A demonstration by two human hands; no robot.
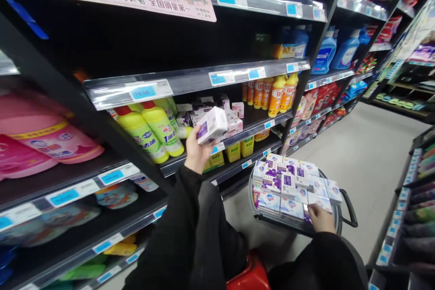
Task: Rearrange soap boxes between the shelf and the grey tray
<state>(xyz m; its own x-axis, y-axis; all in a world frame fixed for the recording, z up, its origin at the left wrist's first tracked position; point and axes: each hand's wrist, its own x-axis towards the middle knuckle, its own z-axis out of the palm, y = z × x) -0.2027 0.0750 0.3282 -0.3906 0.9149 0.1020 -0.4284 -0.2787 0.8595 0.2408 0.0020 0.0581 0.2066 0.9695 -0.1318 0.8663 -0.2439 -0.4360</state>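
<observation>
Your L hand [196, 148] lifts a soap box [212, 125], fingers clamped round it, toward shelf [251, 129] at 12; R hand [319, 218] fingers pinch boxes in basket [340, 222] (steadying, prob.).

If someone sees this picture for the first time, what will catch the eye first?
The left hand lifts a white soap box toward the middle shelf. Lower right, the right hand rests on a basket piled with similar boxes, while yellow-green bottles stand to the left.
</observation>
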